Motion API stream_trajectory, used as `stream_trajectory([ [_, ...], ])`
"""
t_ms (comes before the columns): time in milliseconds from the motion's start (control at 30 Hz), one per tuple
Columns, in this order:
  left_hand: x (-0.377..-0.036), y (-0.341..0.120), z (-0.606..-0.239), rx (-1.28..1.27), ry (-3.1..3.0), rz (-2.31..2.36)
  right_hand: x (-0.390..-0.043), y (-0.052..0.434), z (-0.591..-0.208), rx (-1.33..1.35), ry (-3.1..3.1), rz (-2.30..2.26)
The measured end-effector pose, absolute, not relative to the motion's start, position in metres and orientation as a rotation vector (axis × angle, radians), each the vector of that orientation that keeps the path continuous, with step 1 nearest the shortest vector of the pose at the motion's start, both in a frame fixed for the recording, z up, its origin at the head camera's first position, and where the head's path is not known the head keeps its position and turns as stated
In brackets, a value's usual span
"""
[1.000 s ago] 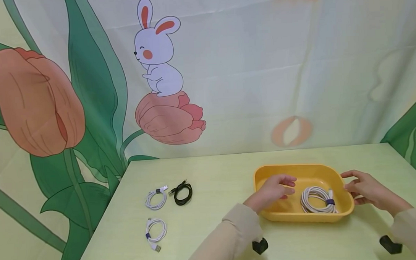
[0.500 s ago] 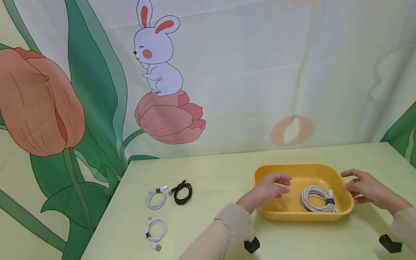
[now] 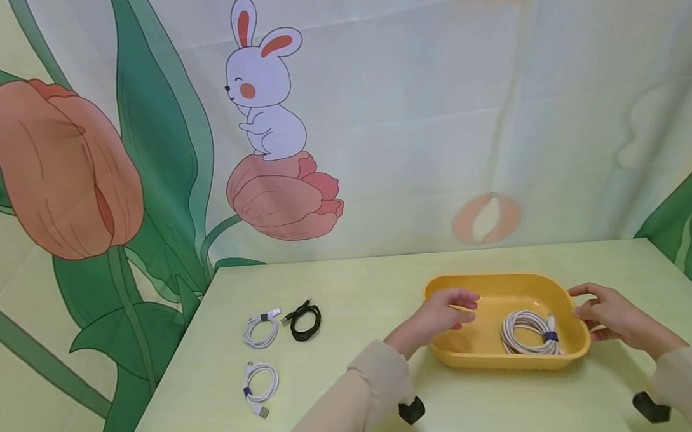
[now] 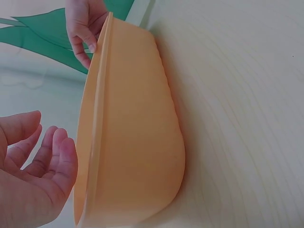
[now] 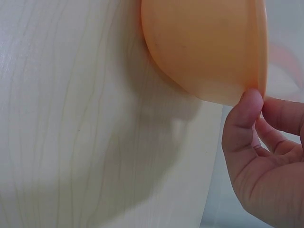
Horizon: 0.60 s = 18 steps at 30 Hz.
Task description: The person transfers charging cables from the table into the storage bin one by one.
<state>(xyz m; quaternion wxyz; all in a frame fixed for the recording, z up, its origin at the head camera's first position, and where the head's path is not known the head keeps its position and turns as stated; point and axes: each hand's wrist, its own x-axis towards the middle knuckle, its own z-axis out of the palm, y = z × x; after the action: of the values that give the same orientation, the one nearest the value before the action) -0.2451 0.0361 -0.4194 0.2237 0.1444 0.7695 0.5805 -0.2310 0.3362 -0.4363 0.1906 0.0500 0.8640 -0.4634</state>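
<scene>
Several coiled cables lie about, one of them a white cable (image 3: pixel 530 333) with a dark blue tie inside the right part of a yellow plastic bin (image 3: pixel 468 358). My right hand (image 3: pixel 613 315) pinches the bin's right-end rim between thumb and index finger, as the right wrist view shows close up. Over the bin's left end hovers my left hand (image 3: pixel 438 314), its fingers loosely bent and nothing between them. In the left wrist view that hand (image 4: pixel 38 166) is beside the bin's rim, apart from the far end where the right hand (image 4: pixel 85 28) is.
On the table's left side lie a white cable coil (image 3: pixel 261 332) with a dark tie, a black cable coil (image 3: pixel 305 322) beside it, and another white cable coil (image 3: pixel 261 383) nearer the front. A printed cloth (image 3: pixel 377 126) hangs behind the table.
My left hand has drawn back leftward from over the middle of the bin to its left end. The right hand, the bin and the cables stay where they were.
</scene>
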Motion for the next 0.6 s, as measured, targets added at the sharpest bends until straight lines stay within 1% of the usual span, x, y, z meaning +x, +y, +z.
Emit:
stream_trajectory([
  [600,-0.246,0.017,-0.422,0.355,2.122,1.648,-0.231,0.337,-0.435,0.132,2.418,-1.304],
])
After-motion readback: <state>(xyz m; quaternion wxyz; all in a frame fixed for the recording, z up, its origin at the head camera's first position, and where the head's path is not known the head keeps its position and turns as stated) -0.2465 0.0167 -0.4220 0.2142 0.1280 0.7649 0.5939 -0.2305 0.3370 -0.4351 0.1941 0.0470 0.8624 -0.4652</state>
